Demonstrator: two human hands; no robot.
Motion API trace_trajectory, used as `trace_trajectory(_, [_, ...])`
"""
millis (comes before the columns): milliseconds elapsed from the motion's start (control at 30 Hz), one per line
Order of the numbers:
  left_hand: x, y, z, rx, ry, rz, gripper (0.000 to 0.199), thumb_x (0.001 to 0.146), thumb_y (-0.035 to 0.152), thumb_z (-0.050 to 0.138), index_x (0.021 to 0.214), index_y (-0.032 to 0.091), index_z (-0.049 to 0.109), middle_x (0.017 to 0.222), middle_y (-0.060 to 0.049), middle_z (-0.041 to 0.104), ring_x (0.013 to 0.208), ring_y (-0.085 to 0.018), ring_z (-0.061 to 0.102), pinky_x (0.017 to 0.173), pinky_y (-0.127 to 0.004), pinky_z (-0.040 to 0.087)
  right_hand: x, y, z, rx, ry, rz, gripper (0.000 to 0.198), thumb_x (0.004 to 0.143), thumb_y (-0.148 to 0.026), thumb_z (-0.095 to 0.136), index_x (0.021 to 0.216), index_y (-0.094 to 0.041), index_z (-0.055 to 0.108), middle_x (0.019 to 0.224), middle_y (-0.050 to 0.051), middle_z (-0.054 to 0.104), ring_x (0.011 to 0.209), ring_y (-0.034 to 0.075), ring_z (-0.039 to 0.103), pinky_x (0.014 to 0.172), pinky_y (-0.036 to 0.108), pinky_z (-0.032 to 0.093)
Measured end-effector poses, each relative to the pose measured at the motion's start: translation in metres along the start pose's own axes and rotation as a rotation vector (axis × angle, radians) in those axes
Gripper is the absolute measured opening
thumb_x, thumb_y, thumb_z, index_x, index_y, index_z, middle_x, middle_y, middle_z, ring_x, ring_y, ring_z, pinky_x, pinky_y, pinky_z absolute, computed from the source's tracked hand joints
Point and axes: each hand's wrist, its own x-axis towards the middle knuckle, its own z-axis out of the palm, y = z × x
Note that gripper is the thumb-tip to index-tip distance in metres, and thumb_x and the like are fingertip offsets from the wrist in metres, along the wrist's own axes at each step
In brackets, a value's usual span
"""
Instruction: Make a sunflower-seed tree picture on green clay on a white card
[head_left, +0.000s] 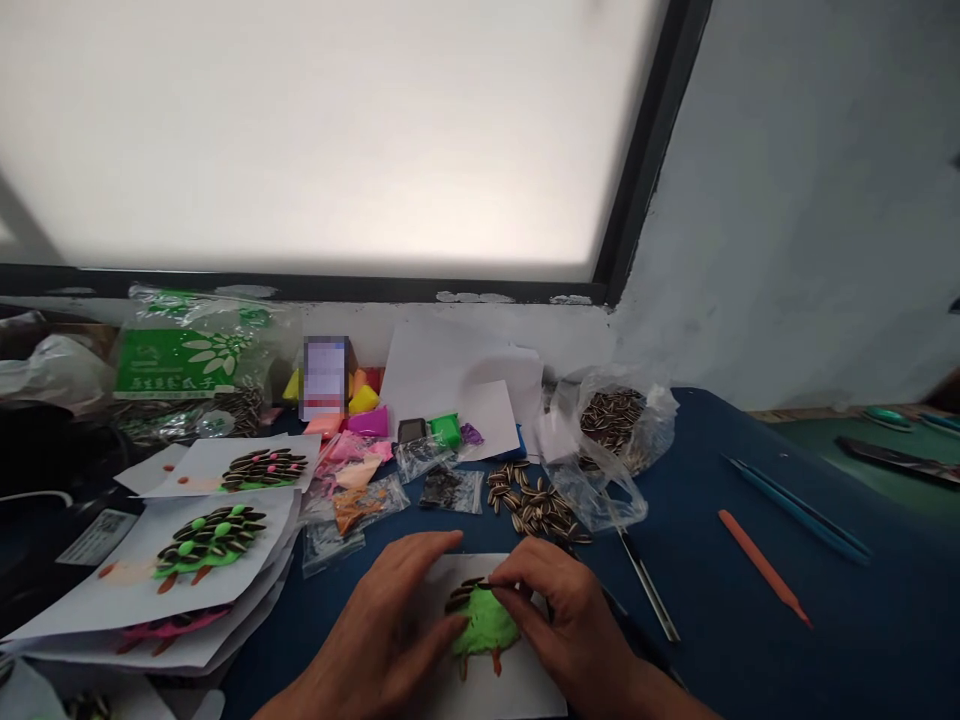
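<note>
Green clay (489, 622), likely soft and easily dented, sits on white paper (529, 692) at lower centre as the right hand (574, 605) clamps its fingers on a light, stiff-looking seed (485, 585), best gripped edgewise, the left hand's (379, 620) fingers apart.

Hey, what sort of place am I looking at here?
Probably a craft table, perhaps in a small workshop or at home. What shows it: a pile of striped seeds, small packets of colorful clay-like material, and paper sheets bearing seed-studded figures.
</note>
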Motion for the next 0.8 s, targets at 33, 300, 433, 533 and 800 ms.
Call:
trace_trajectory(33, [-0.003, -0.001, 0.001, 0.015, -0.02, 0.019, 0.062, 0.084, 0.029, 0.065, 0.141, 0.031, 0.041, 0.137, -0.007, 0.058, 0.125, -0.028, 0.055, 0.104, -0.045, 0.049, -0.001, 0.001, 0.001, -0.005, 0.009, -0.012, 0.014, 0.091, -0.013, 0.056, 0.084, -0.018, 0.066, 0.077, 0.004, 0.064, 0.073, 0.017, 0.061, 0.066, 0.025, 0.045])
trace_trajectory(300, [-0.01, 0.002, -0.003, -0.002, -0.135, -0.077, 0.079, 0.072, 0.023, 0.075, 0.142, 0.033, 0.042, 0.143, -0.005, 0.055, 0.129, -0.029, 0.054, 0.108, -0.043, 0.047, -0.004, 0.005, 0.002, -0.01, 0.017, -0.041, 0.018, 0.093, -0.011, 0.05, 0.09, -0.02, 0.065, 0.079, 0.004, 0.064, 0.073, 0.017, 0.061, 0.065, 0.025, 0.045])
trace_trajectory(433, [-0.011, 0.004, -0.009, -0.002, -0.221, -0.11, 0.086, 0.069, 0.017, 0.078, 0.144, 0.032, 0.039, 0.144, -0.006, 0.054, 0.128, -0.028, 0.055, 0.109, -0.04, 0.046, -0.005, 0.006, 0.003, -0.056, 0.02, -0.06, 0.016, 0.091, -0.01, 0.051, 0.085, -0.02, 0.062, 0.076, 0.003, 0.063, 0.071, 0.016, 0.059, 0.062, 0.024, 0.043])
trace_trajectory(533, [-0.012, 0.004, -0.009, 0.009, -0.226, -0.101, 0.088, 0.069, 0.018, 0.08, 0.144, 0.032, 0.038, 0.145, -0.006, 0.053, 0.13, -0.028, 0.053, 0.11, -0.041, 0.045, -0.005, 0.007, 0.005, -0.063, 0.017, -0.08, 0.017, 0.091, -0.009, 0.049, 0.084, -0.02, 0.06, 0.077, 0.003, 0.062, 0.072, 0.016, 0.059, 0.063, 0.024, 0.043])
trace_trajectory(800, [-0.008, 0.014, -0.014, 0.035, -0.178, 0.024, 0.089, 0.07, 0.028, 0.082, 0.145, 0.032, 0.036, 0.143, -0.008, 0.055, 0.128, -0.03, 0.054, 0.109, -0.042, 0.046, -0.006, 0.009, 0.005, -0.079, 0.001, -0.126, 0.018, 0.094, -0.009, 0.046, 0.088, -0.021, 0.057, 0.078, 0.003, 0.061, 0.072, 0.017, 0.056, 0.064, 0.026, 0.041])
